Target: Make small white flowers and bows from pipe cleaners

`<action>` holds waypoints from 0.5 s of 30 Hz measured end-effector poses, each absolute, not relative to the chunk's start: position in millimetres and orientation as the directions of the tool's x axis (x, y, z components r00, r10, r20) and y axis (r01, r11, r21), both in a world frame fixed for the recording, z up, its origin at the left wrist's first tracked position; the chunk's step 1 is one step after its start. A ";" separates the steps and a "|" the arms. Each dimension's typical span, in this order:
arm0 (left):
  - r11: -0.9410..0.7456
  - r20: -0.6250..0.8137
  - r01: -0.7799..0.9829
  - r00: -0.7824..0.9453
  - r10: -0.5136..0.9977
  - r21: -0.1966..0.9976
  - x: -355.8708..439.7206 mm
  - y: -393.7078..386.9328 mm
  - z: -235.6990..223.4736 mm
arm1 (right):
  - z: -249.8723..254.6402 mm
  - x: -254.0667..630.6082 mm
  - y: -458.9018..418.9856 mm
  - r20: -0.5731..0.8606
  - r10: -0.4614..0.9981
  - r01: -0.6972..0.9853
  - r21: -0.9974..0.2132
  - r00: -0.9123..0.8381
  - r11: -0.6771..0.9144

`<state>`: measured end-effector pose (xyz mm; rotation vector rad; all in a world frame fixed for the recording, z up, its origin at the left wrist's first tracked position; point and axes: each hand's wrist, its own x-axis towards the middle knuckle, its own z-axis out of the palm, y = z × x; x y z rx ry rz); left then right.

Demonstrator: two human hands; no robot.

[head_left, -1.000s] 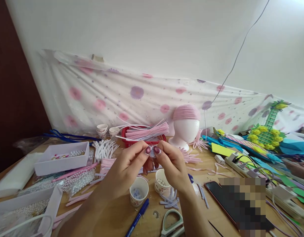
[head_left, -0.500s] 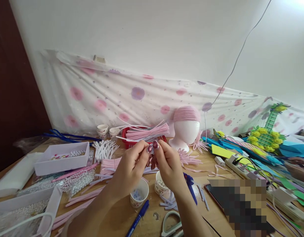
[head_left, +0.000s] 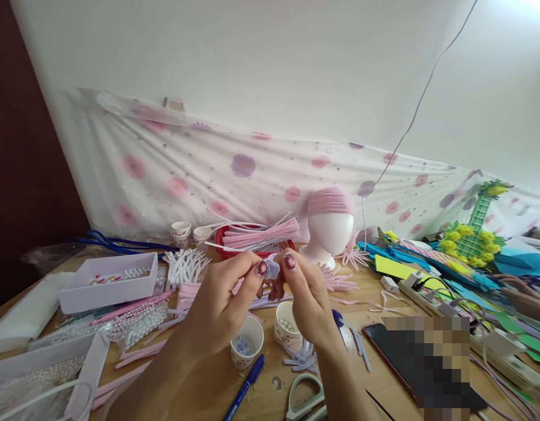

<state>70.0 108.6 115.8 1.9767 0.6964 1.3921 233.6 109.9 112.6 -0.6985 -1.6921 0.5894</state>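
My left hand (head_left: pixel 228 295) and my right hand (head_left: pixel 305 295) meet in front of me above the table, thumbs uppermost. Between their fingertips is a small, fuzzy pale-lavender pipe cleaner piece (head_left: pixel 272 268), pinched from both sides. The curled fingers behind it are partly hidden. Under my left hand stands a paper cup (head_left: pixel 247 356) with bluish bits in it. A second paper cup (head_left: pixel 288 336), holding white beads, is close below my right hand. Short lavender pipe cleaner lengths (head_left: pixel 302 358) lie beside that cup.
Scissors (head_left: pixel 305 397) and a blue pen (head_left: pixel 246 386) lie in front. Behind are a white foam head (head_left: pixel 330 231) and a red basket (head_left: pixel 223 235) of pink pipe cleaners. Bead boxes (head_left: pixel 109 286) stand left; a phone (head_left: pixel 399 356) and power strip (head_left: pixel 463 324) lie right. Another person's hand (head_left: pixel 522 295) shows far right.
My fingertips have moved slightly apart, and more of the lavender piece shows between them. My right thumb has shifted to the right.
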 end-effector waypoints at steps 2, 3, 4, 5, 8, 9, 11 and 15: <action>-0.652 0.602 0.053 0.333 0.726 0.757 70.1 107.6 114.8 | 112.9 230.5 106.7 0.701 0.671 0.159 -0.654 -0.240 0.740; -0.640 0.592 0.038 0.341 0.730 0.767 69.3 108.0 114.1 | 113.4 229.5 105.6 0.716 0.647 0.154 -0.631 -0.261 0.760; -0.631 0.587 0.020 0.348 0.731 0.775 68.2 108.8 113.3 | 113.8 228.9 105.0 0.728 0.629 0.147 -0.614 -0.275 0.775; -0.627 0.586 0.001 0.354 0.729 0.779 66.9 109.9 112.7 | 114.2 228.5 104.8 0.733 0.621 0.143 -0.607 -0.278 0.781; -0.623 0.594 -0.034 0.346 0.726 0.782 64.1 113.8 111.8 | 114.0 227.6 106.3 0.727 0.636 0.145 -0.621 -0.259 0.770; -0.624 0.597 -0.040 0.343 0.725 0.780 63.7 114.8 111.8 | 113.7 227.2 106.9 0.720 0.645 0.144 -0.631 -0.256 0.762; -0.626 0.603 -0.056 0.346 0.719 0.778 63.6 116.2 111.8 | 112.9 226.1 107.7 0.709 0.656 0.125 -0.649 -0.258 0.751; -0.604 0.615 -0.153 0.346 0.709 0.782 67.8 113.9 108.5 | 109.4 222.1 107.0 0.679 0.686 -0.028 -0.716 -0.263 0.698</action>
